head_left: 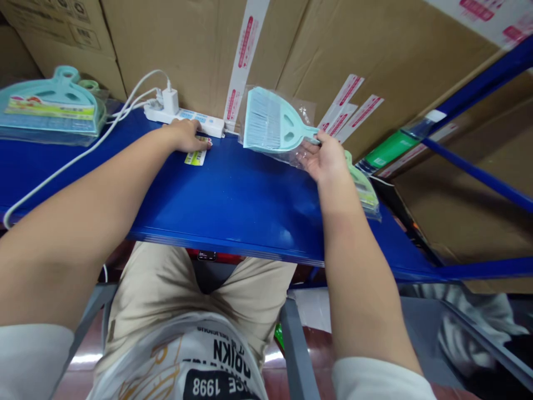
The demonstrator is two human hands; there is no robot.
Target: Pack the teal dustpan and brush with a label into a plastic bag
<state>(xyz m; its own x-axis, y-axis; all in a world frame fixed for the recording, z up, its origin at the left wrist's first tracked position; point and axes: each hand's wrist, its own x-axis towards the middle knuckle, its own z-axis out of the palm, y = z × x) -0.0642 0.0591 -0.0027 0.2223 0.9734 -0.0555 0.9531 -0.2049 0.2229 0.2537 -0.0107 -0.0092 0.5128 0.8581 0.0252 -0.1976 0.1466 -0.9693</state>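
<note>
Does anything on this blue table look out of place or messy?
Nothing spilled or broken. The right hand holds a bagged brush tilted off the blue table; a white cable trails off its left edge.

Two hands (189,136) (323,158), one bagged brush (270,125), one power strip (188,115), one label (195,158)

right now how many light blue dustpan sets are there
2: a dustpan set at the shelf's far left, a bagged set in the right hand. More may be stacked under the left one.
</note>
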